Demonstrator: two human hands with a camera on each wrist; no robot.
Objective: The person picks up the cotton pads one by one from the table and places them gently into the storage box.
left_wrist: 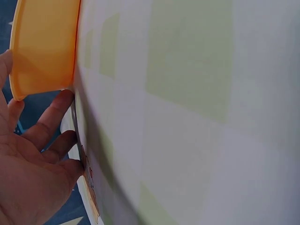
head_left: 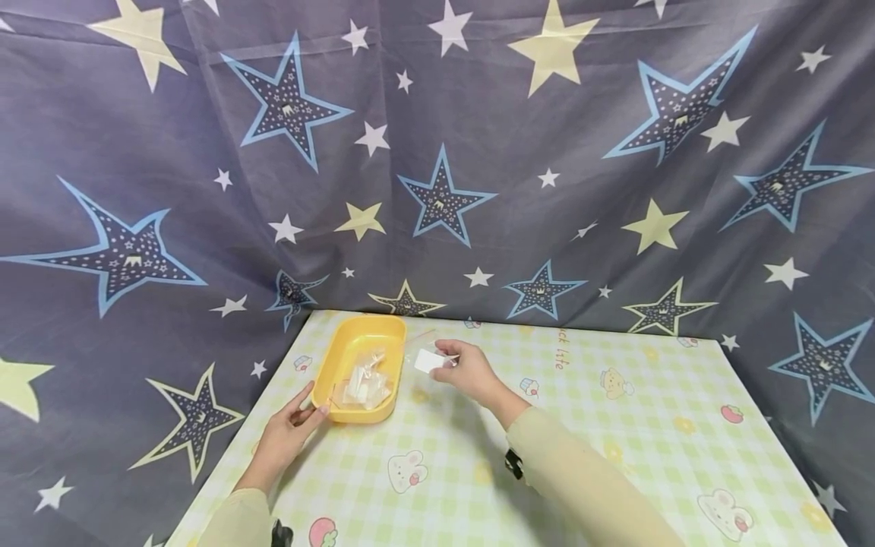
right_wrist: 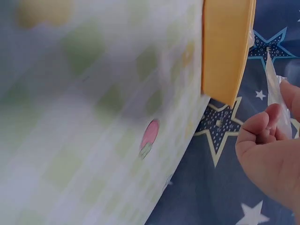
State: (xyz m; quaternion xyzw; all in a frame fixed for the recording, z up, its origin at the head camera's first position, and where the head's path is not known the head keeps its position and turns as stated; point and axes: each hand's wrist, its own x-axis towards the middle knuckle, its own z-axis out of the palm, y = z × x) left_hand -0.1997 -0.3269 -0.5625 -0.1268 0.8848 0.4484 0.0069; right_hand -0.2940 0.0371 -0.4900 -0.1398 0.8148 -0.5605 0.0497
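My right hand [head_left: 472, 371] pinches a small clear zip bag [right_wrist: 277, 93] between thumb and fingers, just right of a yellow plastic tray [head_left: 393, 327]. A white rectangular piece [head_left: 428, 360] shows at the bag in the head view. Inside the tray lie several clear bags [head_left: 369, 384] with whitish contents, heaped toward its near end. At the tray's near left corner, my left hand [head_left: 287, 434] holds the rim, thumb on the near side and fingers along the left side. In the left wrist view, its lower fingers [left_wrist: 51, 119] spread beneath the tray's corner.
A table covered in a green and white checked cloth [head_left: 581, 456] with cartoon prints carries the tray near its far left corner. Directly behind the table hangs a dark curtain [head_left: 492, 114] patterned with stars, which also runs along both sides.
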